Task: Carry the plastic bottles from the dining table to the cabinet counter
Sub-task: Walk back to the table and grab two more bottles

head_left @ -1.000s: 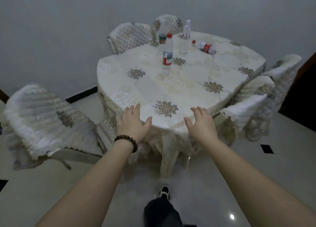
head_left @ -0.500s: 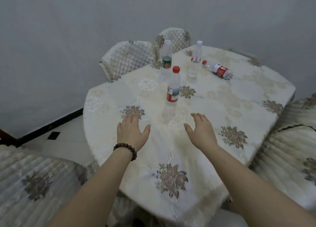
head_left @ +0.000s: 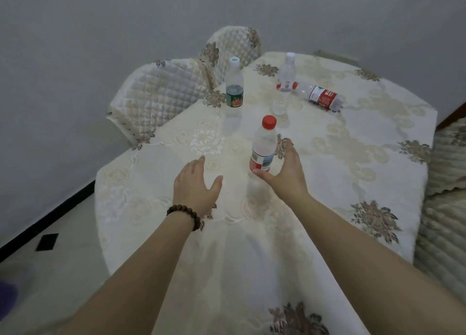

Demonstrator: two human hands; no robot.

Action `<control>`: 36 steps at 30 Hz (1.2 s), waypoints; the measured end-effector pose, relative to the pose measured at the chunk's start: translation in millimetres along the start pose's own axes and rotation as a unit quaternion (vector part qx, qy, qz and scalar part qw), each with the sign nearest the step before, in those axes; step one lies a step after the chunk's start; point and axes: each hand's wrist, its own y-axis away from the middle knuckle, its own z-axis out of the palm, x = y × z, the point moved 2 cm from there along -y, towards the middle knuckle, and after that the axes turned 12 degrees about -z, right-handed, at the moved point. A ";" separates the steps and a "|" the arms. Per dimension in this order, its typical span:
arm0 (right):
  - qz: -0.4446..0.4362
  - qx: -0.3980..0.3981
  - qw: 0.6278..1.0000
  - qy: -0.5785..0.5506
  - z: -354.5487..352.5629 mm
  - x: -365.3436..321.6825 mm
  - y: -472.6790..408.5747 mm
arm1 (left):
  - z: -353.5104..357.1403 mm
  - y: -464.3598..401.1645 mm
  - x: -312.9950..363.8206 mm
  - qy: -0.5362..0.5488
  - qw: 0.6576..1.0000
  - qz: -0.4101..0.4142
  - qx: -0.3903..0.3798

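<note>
You face a dim, grey-walled dining corner.

Ahead of you a plain grey wall [head_left: 227, 6] fills the upper half of the view, bare and evenly lit, with no strong shadows. Along its foot at your left runs a dark baseboard [head_left: 48, 217], meeting a pale glossy tiled floor [head_left: 50, 271] set with a small black inlay tile [head_left: 47, 241]. A round dining table [head_left: 378, 173] under a cream embroidered tablecloth with brown floral motifs stands in front of you. Two chairs in quilted cream covers sit at its far side, one to the left [head_left: 156, 92], one behind [head_left: 234, 47]. At your right edge is another covered chair [head_left: 446, 208].
</note>
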 end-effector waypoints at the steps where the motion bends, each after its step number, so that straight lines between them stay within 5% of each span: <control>1: 0.013 0.011 0.999 -0.033 5.9 -2.1 -10.3 | 0.1 -7.6 -1.0 0.016 1.000 0.004 -0.009; 6: 0.075 0.064 0.991 -0.096 23.8 -1.3 -43.2 | 4.1 -27.2 -4.6 0.101 0.993 0.023 -0.055; 18: 0.035 0.080 0.989 -0.118 6.6 -2.9 -46.6 | 16.4 -70.9 16.9 0.175 0.981 0.045 -0.074; 36: 0.044 0.135 0.986 -0.091 -18.5 16.3 -97.5 | 57.5 -309.8 126.6 0.366 0.925 -0.033 -0.096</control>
